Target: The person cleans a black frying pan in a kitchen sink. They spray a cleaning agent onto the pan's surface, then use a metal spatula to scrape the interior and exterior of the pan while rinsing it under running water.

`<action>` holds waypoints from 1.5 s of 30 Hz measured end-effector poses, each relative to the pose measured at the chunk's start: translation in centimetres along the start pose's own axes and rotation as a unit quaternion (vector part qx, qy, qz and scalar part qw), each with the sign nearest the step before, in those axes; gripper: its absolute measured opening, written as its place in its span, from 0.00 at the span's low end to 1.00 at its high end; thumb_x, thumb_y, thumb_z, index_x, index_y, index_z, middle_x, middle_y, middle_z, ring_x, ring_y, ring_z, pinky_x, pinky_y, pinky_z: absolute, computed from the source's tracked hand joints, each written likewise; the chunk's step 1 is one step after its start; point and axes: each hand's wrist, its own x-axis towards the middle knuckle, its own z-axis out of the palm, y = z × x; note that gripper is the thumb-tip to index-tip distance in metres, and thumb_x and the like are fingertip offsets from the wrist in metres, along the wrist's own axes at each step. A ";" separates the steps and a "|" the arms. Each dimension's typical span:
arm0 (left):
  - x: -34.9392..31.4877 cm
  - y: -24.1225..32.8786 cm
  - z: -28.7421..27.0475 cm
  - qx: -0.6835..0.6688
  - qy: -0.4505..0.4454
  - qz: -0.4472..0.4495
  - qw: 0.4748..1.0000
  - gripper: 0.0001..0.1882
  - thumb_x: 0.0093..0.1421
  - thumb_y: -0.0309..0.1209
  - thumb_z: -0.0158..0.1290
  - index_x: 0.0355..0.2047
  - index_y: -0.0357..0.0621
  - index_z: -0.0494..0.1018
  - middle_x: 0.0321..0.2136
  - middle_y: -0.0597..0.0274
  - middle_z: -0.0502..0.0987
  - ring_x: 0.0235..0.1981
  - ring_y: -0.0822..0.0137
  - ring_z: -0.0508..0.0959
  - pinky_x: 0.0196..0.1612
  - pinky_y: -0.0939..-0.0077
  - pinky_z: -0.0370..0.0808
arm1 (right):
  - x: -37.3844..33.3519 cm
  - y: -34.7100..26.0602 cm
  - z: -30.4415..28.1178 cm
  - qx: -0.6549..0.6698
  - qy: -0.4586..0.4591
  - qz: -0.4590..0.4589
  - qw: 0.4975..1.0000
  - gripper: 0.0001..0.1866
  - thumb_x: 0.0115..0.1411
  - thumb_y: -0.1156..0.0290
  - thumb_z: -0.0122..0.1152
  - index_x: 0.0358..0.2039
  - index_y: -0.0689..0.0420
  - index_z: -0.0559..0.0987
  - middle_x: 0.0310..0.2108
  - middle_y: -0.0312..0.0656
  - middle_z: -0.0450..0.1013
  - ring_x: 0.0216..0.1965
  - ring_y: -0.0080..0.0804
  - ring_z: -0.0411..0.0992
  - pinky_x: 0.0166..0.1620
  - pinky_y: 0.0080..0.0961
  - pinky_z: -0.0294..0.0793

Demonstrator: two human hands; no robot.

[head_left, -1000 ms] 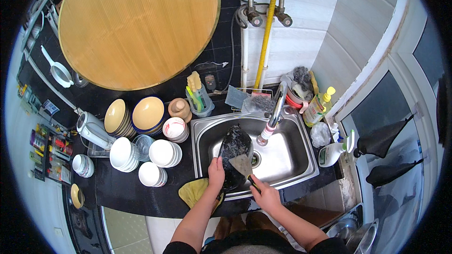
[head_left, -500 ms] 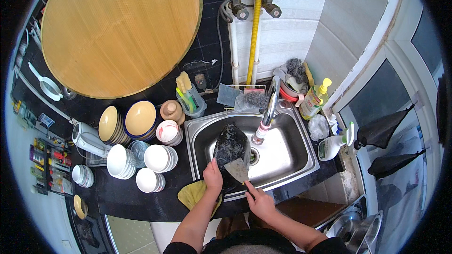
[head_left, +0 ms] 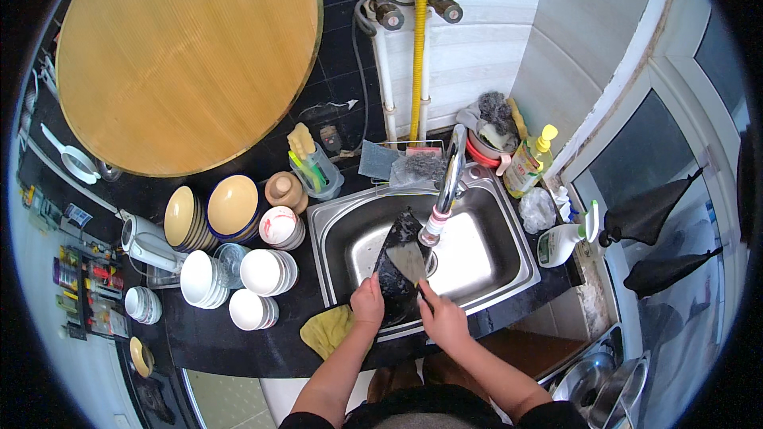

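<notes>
Over the left part of the steel sink (head_left: pixel 332 250), a black, crusted, curved piece (head_left: pixel 394 284) is tilted; I cannot tell its exact kind. My left hand (head_left: pixel 366 302) grips its left edge, fingers closed. My right hand (head_left: pixel 443 321) is wrapped round the dark handle of a scraper (head_left: pixel 408 261), whose flat metal blade lies against the black surface. The tap (head_left: pixel 451 177) reaches down just beyond the piece, and part of the drain (head_left: pixel 430 262) shows beside the blade. A yellow cloth (head_left: pixel 327 333) lies by my left wrist at the counter edge.
White bowls (head_left: pixel 258 272) and tan bowls (head_left: pixel 233 203) stand in stacks on the black counter at left. A yellow-capped soap bottle (head_left: pixel 528 163) and a white spray bottle (head_left: pixel 560 245) stand right of the sink. A large round wooden board (head_left: pixel 191 56) leans behind.
The black piece has turned to show a narrower face. The scraper blade has moved up and away from me along it. My view has shifted slightly.
</notes>
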 end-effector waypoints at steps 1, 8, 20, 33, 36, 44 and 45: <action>-0.1 0.0 0.3 -0.007 -0.007 0.002 1.000 0.21 0.64 0.37 0.42 0.17 0.38 0.68 0.16 0.41 0.70 0.19 0.43 0.71 0.23 0.54 0.67 | 1.0 -0.1 -0.2 0.002 0.007 0.010 1.000 0.24 0.57 0.64 0.54 0.56 0.44 0.68 0.20 0.51 0.71 0.21 0.50 0.71 0.24 0.43 0.70; 0.2 -0.3 -0.1 0.006 0.029 -0.005 1.000 0.22 0.64 0.37 0.42 0.17 0.36 0.67 0.17 0.41 0.70 0.19 0.43 0.71 0.23 0.55 0.67 | -2.3 0.5 -1.4 -0.017 -0.029 -0.003 0.999 0.23 0.57 0.63 0.54 0.55 0.44 0.69 0.18 0.50 0.71 0.21 0.50 0.71 0.25 0.42 0.71; 0.6 -0.1 -0.4 0.026 0.010 -0.012 1.000 0.22 0.65 0.37 0.40 0.18 0.37 0.68 0.17 0.41 0.71 0.20 0.42 0.72 0.23 0.54 0.68 | -1.2 -0.5 -1.5 -0.042 -0.013 -0.020 0.999 0.23 0.56 0.63 0.56 0.54 0.44 0.70 0.17 0.48 0.70 0.18 0.47 0.71 0.23 0.40 0.71; 1.3 1.4 -1.2 0.002 0.014 -0.064 0.998 0.21 0.65 0.41 0.38 0.23 0.37 0.68 0.20 0.40 0.72 0.24 0.41 0.73 0.27 0.51 0.68 | -1.6 -0.7 -1.4 -0.065 -0.041 -0.004 0.997 0.24 0.57 0.62 0.53 0.56 0.42 0.68 0.17 0.48 0.69 0.19 0.48 0.71 0.24 0.41 0.71; 4.0 2.6 -1.1 -0.021 -0.008 -0.062 0.998 0.22 0.65 0.41 0.38 0.22 0.36 0.67 0.21 0.40 0.72 0.25 0.40 0.73 0.29 0.51 0.68 | -1.7 -0.8 -1.3 -0.054 -0.039 -0.003 0.998 0.22 0.58 0.62 0.52 0.55 0.42 0.69 0.19 0.50 0.69 0.21 0.48 0.72 0.26 0.41 0.72; 4.0 1.2 0.1 0.023 -0.039 -0.064 0.997 0.23 0.65 0.41 0.40 0.19 0.36 0.68 0.19 0.41 0.72 0.23 0.42 0.73 0.27 0.52 0.68 | -1.1 3.7 1.9 0.529 -0.116 0.237 0.806 0.30 0.56 0.75 0.58 0.59 0.54 0.61 0.26 0.33 0.70 0.25 0.20 0.72 0.21 0.18 0.69; 4.0 1.2 0.2 0.024 -0.036 -0.058 0.997 0.23 0.65 0.41 0.40 0.19 0.36 0.68 0.19 0.41 0.72 0.22 0.42 0.73 0.27 0.52 0.68 | -1.1 4.1 1.8 0.509 -0.128 0.243 0.816 0.29 0.57 0.74 0.58 0.59 0.54 0.62 0.25 0.33 0.70 0.23 0.19 0.70 0.20 0.17 0.68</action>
